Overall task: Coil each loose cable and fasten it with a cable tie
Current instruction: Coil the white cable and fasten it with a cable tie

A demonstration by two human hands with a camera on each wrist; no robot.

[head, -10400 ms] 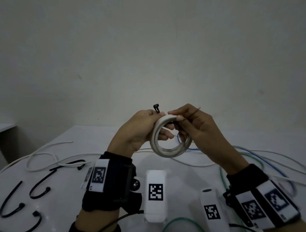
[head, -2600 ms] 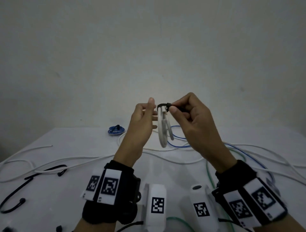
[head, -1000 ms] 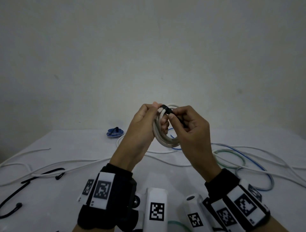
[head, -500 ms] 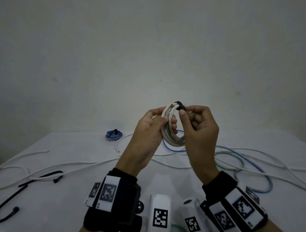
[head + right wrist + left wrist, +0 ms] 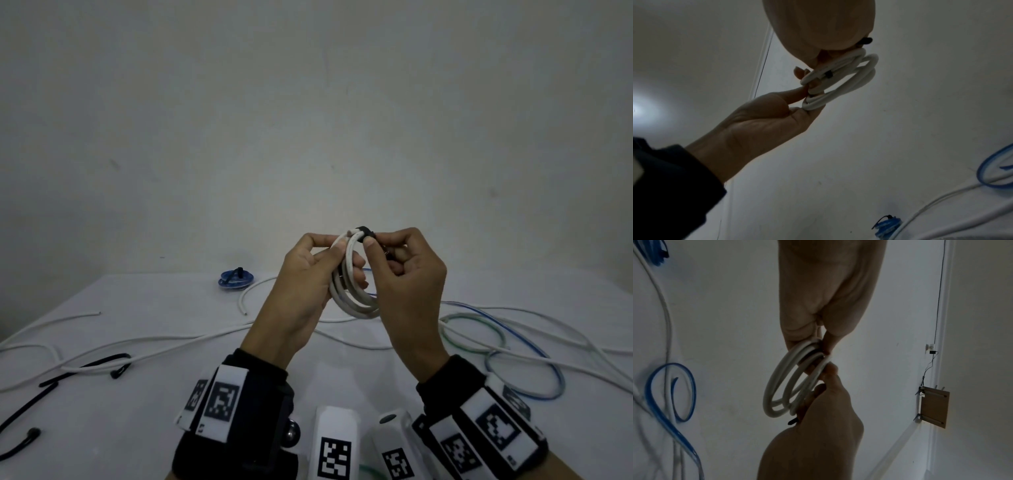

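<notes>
nearest the camera, two forearms rise from the bottom edge of the head view, each with a black wrist strap carrying white tags printed with black square codes, and two white camera housings sit between them. above the straps both wrists bend upward so the hands meet in the air over the white desk [image 5: 102, 428]. the left hand [image 5: 305, 284] has its thumb and fingers curled on the near side of a white cable coil [image 5: 349, 291], pinching the loops together. the right hand [image 5: 407, 284] faces it, fingers folded into the palm, thumb and forefinger pinching at a black cable tie [image 5: 363, 232] that wraps the top of the coil. in the right wrist view the tie's black head [image 5: 828, 74] sits across the bunched white loops, and a black end pokes out beside the right hand. the coil is off the desk, standing roughly upright between the two hands. on the desk lie loose black cable ties [image 5: 85, 368] at the left, long loose white cables [image 5: 171, 342] across the middle, and green and blue cables [image 5: 520, 377] looping at the right. farther back, near the wall, rests a blue coil [image 5: 236, 279] already bound with a black tie.
</notes>
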